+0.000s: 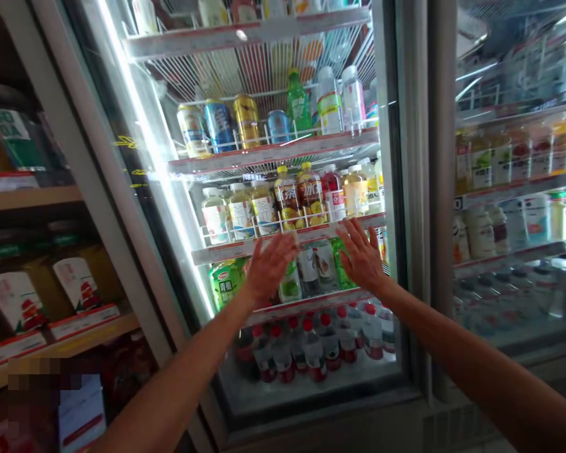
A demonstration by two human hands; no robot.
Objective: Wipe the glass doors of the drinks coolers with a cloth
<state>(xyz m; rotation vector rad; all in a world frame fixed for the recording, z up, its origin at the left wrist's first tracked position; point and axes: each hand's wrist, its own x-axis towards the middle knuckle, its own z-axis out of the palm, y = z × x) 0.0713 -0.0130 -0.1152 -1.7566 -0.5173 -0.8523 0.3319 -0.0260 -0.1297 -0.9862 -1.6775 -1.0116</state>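
Both of my arms stretch toward a lit drinks fridge [417, 189]. My left hand [271, 267] is raised with its fingers spread and holds nothing. It covers part of the lower shelf, beside a green pack of drinks [226, 283]. My right hand [362, 258], also empty with fingers apart, is in front of the shelf edge below the red-drink bottle [332, 192]. Two brown bottles with yellow caps [310, 195] stand above and between my hands. Whether either palm touches a glass pane, I cannot tell.
Several red-capped water bottles [314, 349] fill the fridge's bottom. Higher up are cans [219, 126] and a green bottle [299, 104]. Another fridge with juice bottles [481, 160] stands at right. At left, wooden shelves [89, 333] carry large jugs [16, 296].
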